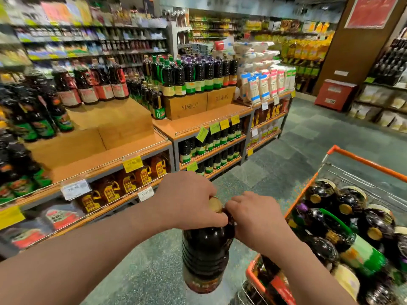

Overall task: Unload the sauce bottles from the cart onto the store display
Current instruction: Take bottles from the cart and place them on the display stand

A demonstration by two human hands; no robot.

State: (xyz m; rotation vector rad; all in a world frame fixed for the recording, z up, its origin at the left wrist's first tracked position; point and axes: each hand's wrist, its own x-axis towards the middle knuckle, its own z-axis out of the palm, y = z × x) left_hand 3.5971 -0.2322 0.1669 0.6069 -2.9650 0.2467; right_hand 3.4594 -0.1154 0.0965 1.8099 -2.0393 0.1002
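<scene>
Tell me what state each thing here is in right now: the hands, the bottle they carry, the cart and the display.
Left hand: fingers curled round the held bottle's neck.
Right hand: gripping the same neck from the other side.
Held bottle: upright, capped, hanging over the floor.
Cart: loaded with dark bottles.
Wooden display step: partly stocked, bare wood beside the red-labelled bottles.

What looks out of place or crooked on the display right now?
One green price tag on the display edge hangs tilted, unlike the straighter tags beside it. No spill or damage shows.
</scene>
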